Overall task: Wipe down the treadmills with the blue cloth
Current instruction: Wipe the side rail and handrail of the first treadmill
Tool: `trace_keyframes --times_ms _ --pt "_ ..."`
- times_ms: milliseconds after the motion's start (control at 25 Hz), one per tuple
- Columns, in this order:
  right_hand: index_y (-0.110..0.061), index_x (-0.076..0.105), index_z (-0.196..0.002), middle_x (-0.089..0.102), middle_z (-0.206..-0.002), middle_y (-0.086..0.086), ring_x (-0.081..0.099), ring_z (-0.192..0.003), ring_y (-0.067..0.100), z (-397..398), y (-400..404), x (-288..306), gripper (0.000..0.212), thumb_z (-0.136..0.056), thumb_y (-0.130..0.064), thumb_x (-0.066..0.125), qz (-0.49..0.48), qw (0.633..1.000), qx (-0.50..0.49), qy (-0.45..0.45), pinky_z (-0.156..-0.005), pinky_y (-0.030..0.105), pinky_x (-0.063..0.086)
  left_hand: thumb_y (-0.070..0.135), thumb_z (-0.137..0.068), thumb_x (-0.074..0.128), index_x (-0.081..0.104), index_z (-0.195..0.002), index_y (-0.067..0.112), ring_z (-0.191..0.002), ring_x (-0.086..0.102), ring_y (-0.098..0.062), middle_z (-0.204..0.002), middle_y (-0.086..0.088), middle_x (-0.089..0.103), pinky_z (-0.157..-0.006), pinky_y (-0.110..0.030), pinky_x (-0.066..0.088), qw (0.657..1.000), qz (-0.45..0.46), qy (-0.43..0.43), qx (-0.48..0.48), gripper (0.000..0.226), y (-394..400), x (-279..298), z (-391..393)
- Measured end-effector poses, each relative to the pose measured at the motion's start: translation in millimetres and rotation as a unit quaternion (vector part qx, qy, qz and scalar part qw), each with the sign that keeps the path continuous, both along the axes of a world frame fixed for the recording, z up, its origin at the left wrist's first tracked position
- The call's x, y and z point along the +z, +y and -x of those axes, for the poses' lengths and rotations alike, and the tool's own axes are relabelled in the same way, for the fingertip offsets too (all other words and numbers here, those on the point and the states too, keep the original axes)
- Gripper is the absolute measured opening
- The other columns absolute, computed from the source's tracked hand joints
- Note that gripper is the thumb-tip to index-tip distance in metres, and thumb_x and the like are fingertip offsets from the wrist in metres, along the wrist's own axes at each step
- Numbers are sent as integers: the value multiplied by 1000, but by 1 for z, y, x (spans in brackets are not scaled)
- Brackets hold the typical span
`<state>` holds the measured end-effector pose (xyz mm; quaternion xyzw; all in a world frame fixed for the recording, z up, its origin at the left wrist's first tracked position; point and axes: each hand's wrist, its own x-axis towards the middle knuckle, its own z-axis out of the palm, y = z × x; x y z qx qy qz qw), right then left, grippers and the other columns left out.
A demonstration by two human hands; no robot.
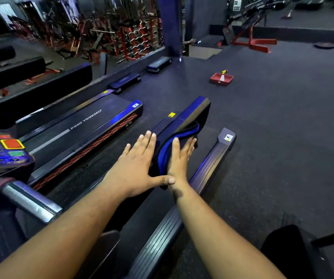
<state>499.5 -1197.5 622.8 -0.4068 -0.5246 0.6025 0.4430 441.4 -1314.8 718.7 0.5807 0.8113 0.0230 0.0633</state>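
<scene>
I stand over a black treadmill whose belt runs away from me. A blue cloth with a dark outer side lies bunched on the belt near its far end. My right hand lies flat on the cloth with straight fingers. My left hand rests flat on the belt just left of the cloth, fingers spread, its thumb reaching under my right wrist. A second treadmill, marked PUSH YOURSELF, stands to the left.
A treadmill console with coloured buttons and a silver handlebar sit at the left. A red tray holding a spray bottle stands on the dark floor ahead. Step platforms line the mirror wall. A red weight bench stands far right.
</scene>
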Motion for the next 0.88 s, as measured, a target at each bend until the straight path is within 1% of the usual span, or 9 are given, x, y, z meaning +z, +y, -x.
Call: trace_keyframes --times_ms 200,240,320,440,520,600,720,800,880 --pt "-21 14 -158 4 -167 11 7 -154 29 5 124 30 76 -96 -51 46 93 993 -71 -22 -124 46 9 99 -61 34 -21 -154 23 -149 -19 -8 -163 6 -24 -124 -43 -1 1000 4 -4 3 132 0 0 2" --pt "-23 14 -159 4 -167 12 6 -154 30 5 115 32 74 -98 -48 47 68 994 -74 -43 -124 46 8 99 -60 34 -21 -154 24 -150 -19 -8 -163 6 -23 -124 -44 0 1000 4 -5 2 133 0 -1 3" --pt "-26 17 -158 -1 -167 10 -2 -154 28 2 60 29 70 -98 -43 49 -83 992 -46 -87 -124 39 1 100 -60 33 -22 -154 23 -149 -20 -9 -163 6 -23 -124 -44 1 1000 -1 -2 -1 134 1 -3 3" --pt "-28 34 -152 -2 -168 3 -11 -152 25 -16 29 18 64 -92 -47 47 -264 952 55 -148 -121 36 -1 102 -58 30 -21 -154 23 -149 -21 -9 -163 6 -24 -124 -43 0 1000 -3 1 0 135 0 -4 3" --pt "-29 46 -146 5 -168 1 -11 -153 30 -18 81 34 57 -92 -47 50 -294 926 62 -226 -122 52 5 102 -57 28 -22 -154 22 -149 -22 -8 -162 7 -25 -124 -42 -1 1000 0 5 4 135 0 -3 2" --pt "-31 51 -141 10 -167 -3 -11 -153 29 -12 133 60 50 -93 -45 54 -269 902 59 -332 -118 67 5 102 -58 27 -22 -154 21 -149 -21 -8 -162 7 -25 -125 -43 0 1000 -1 5 7 135 0 -3 3" --pt "-27 57 -133 23 -164 -1 -4 -154 28 -3 114 72 46 -92 -46 51 -263 882 57 -388 -118 66 0 100 -59 28 -23 -153 19 -149 -20 -8 -162 6 -25 -124 -42 -2 1000 -9 -11 11 134 -1 -2 1" --pt "-27 59 -132 34 -159 -1 5 -153 25 -12 60 60 51 -90 -51 45 -348 869 103 -336 -119 61 5 97 -61 31 -23 -153 17 -149 -20 -7 -158 7 -28 -124 -39 -4 999 -24 -19 19 133 -3 0 1" --pt "-33 54 -138 37 -157 -4 11 -152 21 -35 33 46 59 -88 -60 39 -430 828 159 -321 -119 57 6 95 -65 30 -20 -154 17 -149 -19 -8 -158 8 -28 -123 -38 -4 999 -41 -23 27 129 -4 2 1"
